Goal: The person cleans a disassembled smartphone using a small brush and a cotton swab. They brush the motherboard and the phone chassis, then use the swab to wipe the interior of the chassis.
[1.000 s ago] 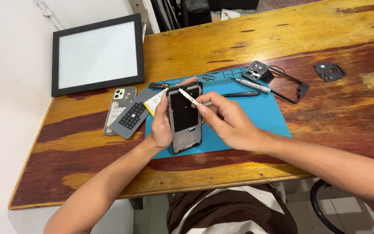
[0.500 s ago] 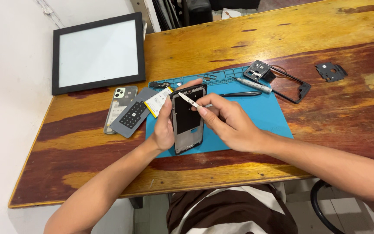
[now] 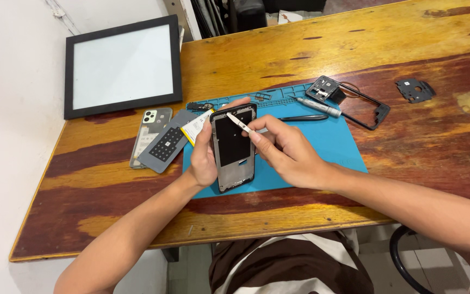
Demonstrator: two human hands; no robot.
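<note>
Left hand clamps the flat black phone frame, tilted above the blue mat. Right hand pinches a slim white tool, tip against the frame's upper part.

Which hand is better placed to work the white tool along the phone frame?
The right hand: it already pinches the white tool over the phone frame, which the left hand steadies.

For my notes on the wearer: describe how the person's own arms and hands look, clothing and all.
Both arms are bare from the hands up to past the elbows; no sleeves, gloves, watch, rings or bracelets show. The left hand and right hand are bare, with short nails. Below them shows a garment in broad brown and white stripes; at the bottom right corner is a light edge, too small to tell.
</note>
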